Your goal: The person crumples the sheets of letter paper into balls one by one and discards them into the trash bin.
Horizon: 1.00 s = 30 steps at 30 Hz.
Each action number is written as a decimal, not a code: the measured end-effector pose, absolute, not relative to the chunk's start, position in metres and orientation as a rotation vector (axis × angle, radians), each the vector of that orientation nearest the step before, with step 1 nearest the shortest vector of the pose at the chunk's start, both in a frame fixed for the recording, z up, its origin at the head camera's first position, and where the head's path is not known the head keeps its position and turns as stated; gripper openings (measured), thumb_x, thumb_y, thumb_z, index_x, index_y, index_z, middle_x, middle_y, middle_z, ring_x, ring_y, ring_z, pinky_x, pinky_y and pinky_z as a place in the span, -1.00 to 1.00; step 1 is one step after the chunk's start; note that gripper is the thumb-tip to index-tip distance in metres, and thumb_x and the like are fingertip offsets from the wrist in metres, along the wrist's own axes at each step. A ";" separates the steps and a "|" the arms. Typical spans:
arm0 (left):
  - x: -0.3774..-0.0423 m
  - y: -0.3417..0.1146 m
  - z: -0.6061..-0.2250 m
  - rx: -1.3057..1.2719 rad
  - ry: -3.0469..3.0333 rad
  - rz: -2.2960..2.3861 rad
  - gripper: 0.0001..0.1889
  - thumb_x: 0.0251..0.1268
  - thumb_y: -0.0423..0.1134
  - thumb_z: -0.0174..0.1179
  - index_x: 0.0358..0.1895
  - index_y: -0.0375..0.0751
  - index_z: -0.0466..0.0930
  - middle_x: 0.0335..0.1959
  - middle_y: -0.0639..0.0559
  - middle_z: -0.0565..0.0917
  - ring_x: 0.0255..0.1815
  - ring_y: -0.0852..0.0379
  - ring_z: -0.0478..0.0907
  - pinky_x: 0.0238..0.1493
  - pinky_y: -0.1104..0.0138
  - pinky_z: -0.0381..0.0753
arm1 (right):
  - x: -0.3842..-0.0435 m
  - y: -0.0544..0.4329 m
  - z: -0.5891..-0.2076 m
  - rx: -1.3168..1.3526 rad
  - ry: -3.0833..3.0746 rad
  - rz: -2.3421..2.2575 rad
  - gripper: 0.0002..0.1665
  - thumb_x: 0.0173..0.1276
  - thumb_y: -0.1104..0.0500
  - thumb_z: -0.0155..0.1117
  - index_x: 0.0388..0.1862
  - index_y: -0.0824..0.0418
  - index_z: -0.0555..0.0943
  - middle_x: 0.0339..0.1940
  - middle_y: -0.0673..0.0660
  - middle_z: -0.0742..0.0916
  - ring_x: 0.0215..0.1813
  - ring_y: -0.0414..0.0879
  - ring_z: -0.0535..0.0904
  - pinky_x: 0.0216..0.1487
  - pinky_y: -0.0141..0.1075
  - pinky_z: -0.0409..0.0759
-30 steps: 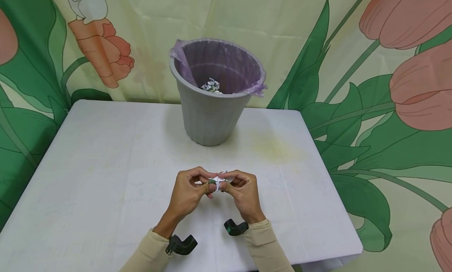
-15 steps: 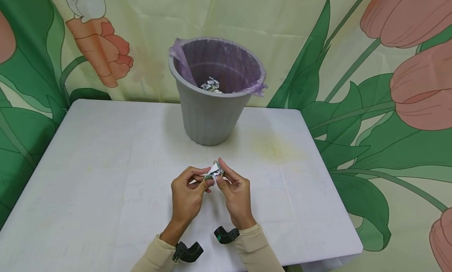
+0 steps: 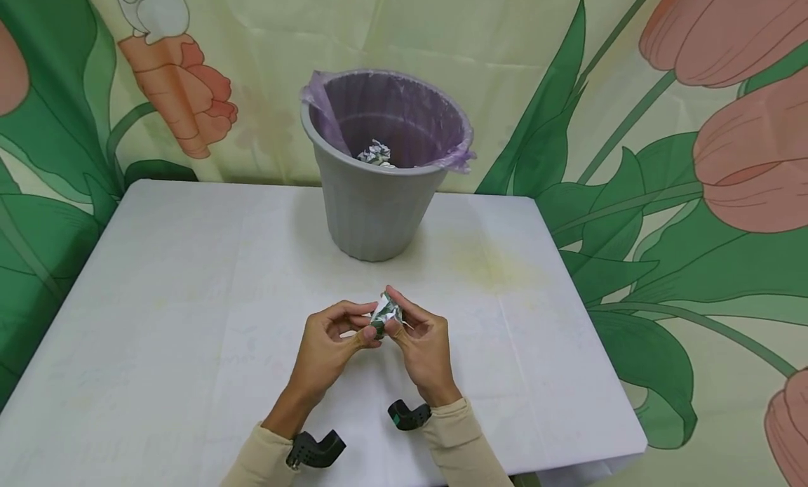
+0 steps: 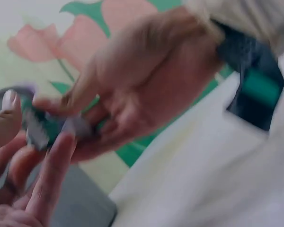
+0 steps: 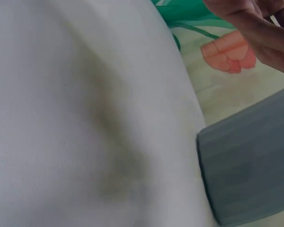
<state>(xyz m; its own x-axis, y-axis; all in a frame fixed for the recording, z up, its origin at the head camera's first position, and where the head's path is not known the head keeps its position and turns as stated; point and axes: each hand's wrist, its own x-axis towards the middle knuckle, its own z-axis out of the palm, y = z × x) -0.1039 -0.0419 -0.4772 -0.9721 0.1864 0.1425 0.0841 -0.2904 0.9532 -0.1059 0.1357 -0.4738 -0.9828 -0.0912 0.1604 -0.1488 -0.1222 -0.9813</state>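
A small crumpled piece of white and green paper [image 3: 386, 310] is held between both hands, above the front middle of the table. My right hand [image 3: 426, 347] pinches it between thumb and fingers from the right. From the left, the thumb and bent fingers of my left hand [image 3: 328, 343] grip its edge. The left wrist view shows the paper [image 4: 38, 130] blurred, with my right hand [image 4: 128, 90] across the middle and my left hand's fingers [image 4: 49, 179] at the lower left. The right wrist view does not show the paper; part of a hand [image 5: 267, 33] appears at its upper right.
A grey bin [image 3: 379, 217] with a purple liner [image 3: 410, 122] stands at the back middle of the white-covered table [image 3: 158, 318]. Crumpled paper [image 3: 375, 153] lies inside it. A patterned curtain [image 3: 271, 38] hangs behind. Each wrist bears a black camera mount [image 3: 315, 450].
The paper has been turned and bunched between the fingers. Both hands first shifted slightly left, and the right fingers straightened upward around it. The bin has stayed in place.
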 end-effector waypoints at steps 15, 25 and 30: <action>-0.101 -0.028 -0.490 0.583 2.132 2.446 -0.61 0.41 -0.51 0.31 0.27 -0.32 0.67 -0.10 -0.25 0.58 -0.26 0.10 0.71 -0.39 0.17 0.82 | -0.104 0.128 -0.481 0.281 -1.954 2.165 -0.60 0.45 0.32 0.39 0.23 0.41 0.71 0.23 0.36 0.77 0.41 0.01 0.66 0.45 -0.24 0.58; -0.095 -0.013 -0.491 0.503 2.373 2.550 -0.85 0.46 -0.49 0.29 0.00 -0.36 0.74 -0.20 -0.21 0.64 -0.44 0.15 0.73 -0.57 0.29 0.75 | -0.107 0.117 -0.481 0.225 -1.854 2.099 -0.77 0.38 0.40 0.44 -0.03 0.54 0.77 -0.09 0.15 0.89 0.16 -0.04 0.82 0.33 -0.21 0.68; -0.096 -0.009 -0.488 0.309 2.397 2.639 -0.84 0.50 -0.44 0.28 0.03 -0.34 0.76 -0.19 -0.19 0.68 -0.47 0.07 0.69 -0.56 0.35 0.72 | -0.101 0.113 -0.479 0.316 -1.974 2.138 -0.46 0.48 0.23 0.40 0.41 0.28 0.63 0.37 0.17 0.73 0.43 0.04 0.65 0.38 -0.30 0.63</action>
